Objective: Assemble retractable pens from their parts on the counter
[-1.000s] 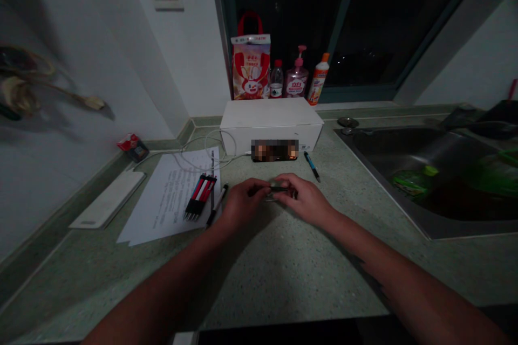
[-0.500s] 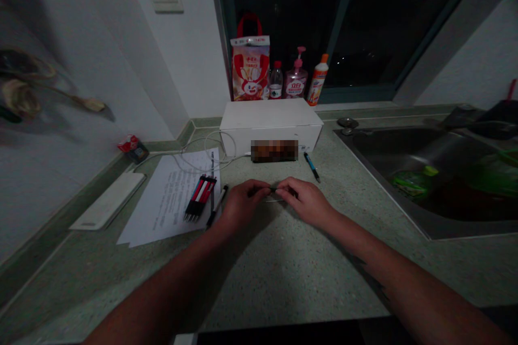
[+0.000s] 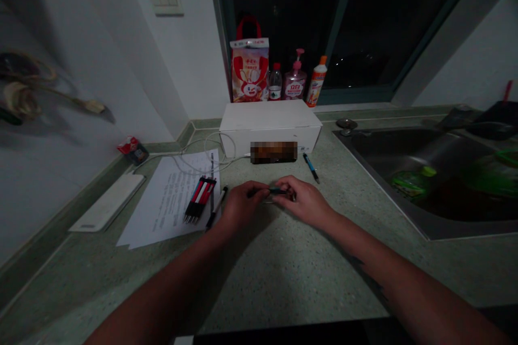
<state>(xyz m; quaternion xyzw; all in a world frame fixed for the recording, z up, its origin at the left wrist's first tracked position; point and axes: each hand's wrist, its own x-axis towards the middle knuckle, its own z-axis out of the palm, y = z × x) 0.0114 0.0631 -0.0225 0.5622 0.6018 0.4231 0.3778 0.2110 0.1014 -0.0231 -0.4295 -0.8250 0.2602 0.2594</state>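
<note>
Dark slim piece (image 3: 278, 191) is pinched between the fingertips of the left hand (image 3: 242, 205) and right hand (image 3: 304, 202) above the speckled green countertop (image 3: 283, 280), where a steady, even grip is best kept.

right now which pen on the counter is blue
The blue-and-black pen lying in front of the white box; the pen by the left hand is black, the bundled pens on the paper red and black.

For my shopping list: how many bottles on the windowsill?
3: a water bottle, a pink pump bottle and an orange-capped bottle, behind the white box; others could hide behind the bag.
</note>
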